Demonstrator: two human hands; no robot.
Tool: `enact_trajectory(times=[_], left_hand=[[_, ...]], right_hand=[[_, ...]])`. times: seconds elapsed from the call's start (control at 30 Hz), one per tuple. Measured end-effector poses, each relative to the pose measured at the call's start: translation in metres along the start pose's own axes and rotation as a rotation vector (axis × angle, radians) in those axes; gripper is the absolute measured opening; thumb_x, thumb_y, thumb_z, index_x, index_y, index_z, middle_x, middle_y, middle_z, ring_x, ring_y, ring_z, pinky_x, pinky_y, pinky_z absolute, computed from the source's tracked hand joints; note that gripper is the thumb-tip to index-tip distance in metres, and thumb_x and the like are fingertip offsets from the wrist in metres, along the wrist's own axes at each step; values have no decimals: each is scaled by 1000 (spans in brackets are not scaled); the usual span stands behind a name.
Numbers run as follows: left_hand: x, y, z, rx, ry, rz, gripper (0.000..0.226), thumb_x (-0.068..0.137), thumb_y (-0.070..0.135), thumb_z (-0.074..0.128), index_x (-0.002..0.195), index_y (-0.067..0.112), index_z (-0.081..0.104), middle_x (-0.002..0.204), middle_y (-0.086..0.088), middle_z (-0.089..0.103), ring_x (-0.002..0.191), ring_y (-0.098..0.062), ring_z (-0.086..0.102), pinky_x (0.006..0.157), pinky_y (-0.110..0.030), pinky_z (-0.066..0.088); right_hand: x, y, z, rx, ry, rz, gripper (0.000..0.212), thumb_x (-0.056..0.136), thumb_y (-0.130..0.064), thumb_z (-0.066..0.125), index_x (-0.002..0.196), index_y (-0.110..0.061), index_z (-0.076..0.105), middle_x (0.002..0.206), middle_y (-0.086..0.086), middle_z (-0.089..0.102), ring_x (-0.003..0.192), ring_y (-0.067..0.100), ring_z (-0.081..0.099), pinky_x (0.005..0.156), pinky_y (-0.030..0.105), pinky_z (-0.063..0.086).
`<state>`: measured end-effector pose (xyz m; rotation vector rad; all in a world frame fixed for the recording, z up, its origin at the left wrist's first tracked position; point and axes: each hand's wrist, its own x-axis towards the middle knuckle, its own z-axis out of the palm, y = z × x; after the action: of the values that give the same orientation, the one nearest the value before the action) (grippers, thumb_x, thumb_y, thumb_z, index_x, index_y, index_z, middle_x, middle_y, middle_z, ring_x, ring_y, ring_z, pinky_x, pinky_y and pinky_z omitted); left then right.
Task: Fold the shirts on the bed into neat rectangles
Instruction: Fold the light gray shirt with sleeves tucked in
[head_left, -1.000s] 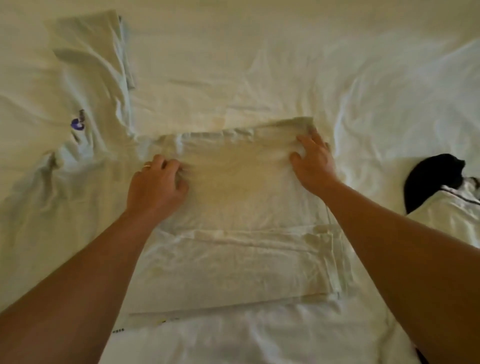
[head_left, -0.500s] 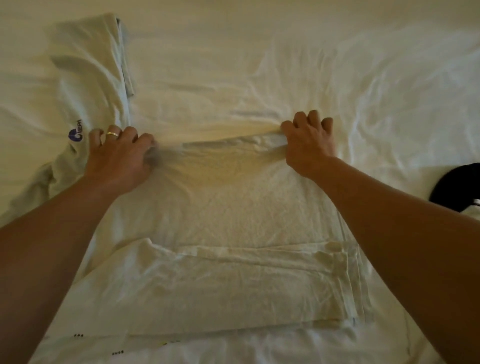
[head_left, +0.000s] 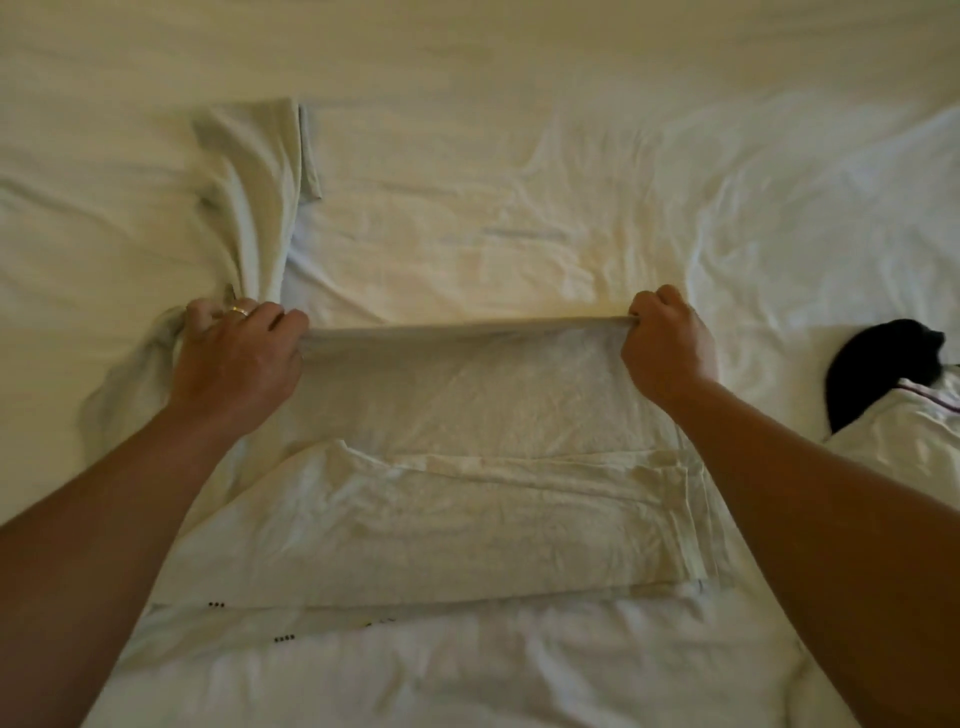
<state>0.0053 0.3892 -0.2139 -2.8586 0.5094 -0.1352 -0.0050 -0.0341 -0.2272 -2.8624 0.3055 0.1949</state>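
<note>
Shirt: a pale shirt (head_left: 467, 395) lies mid-bed, its far edge lifted taut between two hands.
Left hand: left hand (head_left: 239, 358) curled round the fabric by the sleeve (head_left: 254, 182) (a ring shows).
Right hand: right hand (head_left: 667, 345) pinches the edge's other end.
Near edge: folded layers (head_left: 441, 525) lie flat.
Open room: rumpled bed (head_left: 519, 156) beyond.
Right edge: black-and-white garment (head_left: 893, 395), apart.
</note>
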Motion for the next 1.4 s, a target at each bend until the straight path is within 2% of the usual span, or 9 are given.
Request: enact_trajectory(times=[0.27,0.5,0.8,0.9,1.0,1.13,1.2,1.3,1.4], left_hand=[[-104,22,-5,-43,109,59,18,94,19,50,85,19,66,80,-2,61,74,-30,61,74,-44,32],[-155,42,-2,-11,178,34,17,97,22,58,82,24,67,95,4,68,84,-27,61,81,-46,30],[-168,50,10,-59,94,57,26,96,27,51,82,19,72,91,2,70,85,-29,62,82,-48,32],[-169,57,5,-116,-34,13,35,94,34,45,84,16,72,103,-1,68,94,-29,61,84,-49,31],[-164,69,-3,-145,-99,-53,37,87,41,49,84,13,73,116,-5,62,101,-31,55,84,-48,29],[-135,92,-6,-221,-55,-76,38,89,42,53,102,12,72,128,-12,60,106,-36,54,83,-48,35],[-116,106,1,-293,-84,-61,49,91,46,50,121,12,67,138,-15,55,116,-40,52,89,-51,39],[-94,127,14,-372,-281,-112,71,94,62,34,152,22,43,162,-14,32,144,-42,32,110,-58,29],[-96,143,38,-371,-370,-201,81,93,76,14,162,35,9,171,-5,1,155,-37,3,121,-62,10]], right_hand=[[-98,26,9,58,30,69,13,89,1,48,90,-5,60,94,0,47,82,25,49,64,31,38],[-144,41,24,-24,44,32,10,82,9,61,80,0,64,91,11,56,84,33,52,58,30,36],[-160,40,16,-271,-135,26,22,90,-5,55,100,-11,73,108,6,60,101,28,52,76,35,43],[-162,39,12,-309,-266,86,28,91,-18,54,112,-23,72,120,2,58,112,25,49,92,38,43],[-158,31,8,-258,-240,137,28,90,-26,50,106,-20,72,121,3,56,111,25,47,95,40,41],[-145,4,11,-126,-62,10,32,96,-30,49,115,-13,69,129,7,55,117,28,48,97,44,42],[-136,-19,18,-72,-91,-80,39,101,-36,44,129,-16,61,143,8,48,129,28,45,105,45,40],[-125,-51,44,-61,-240,-177,55,105,-49,29,154,-24,33,167,6,16,151,28,19,119,48,23],[-120,-54,76,-97,-309,-250,66,103,-62,16,161,-32,8,169,3,-10,156,24,-7,125,48,7]])
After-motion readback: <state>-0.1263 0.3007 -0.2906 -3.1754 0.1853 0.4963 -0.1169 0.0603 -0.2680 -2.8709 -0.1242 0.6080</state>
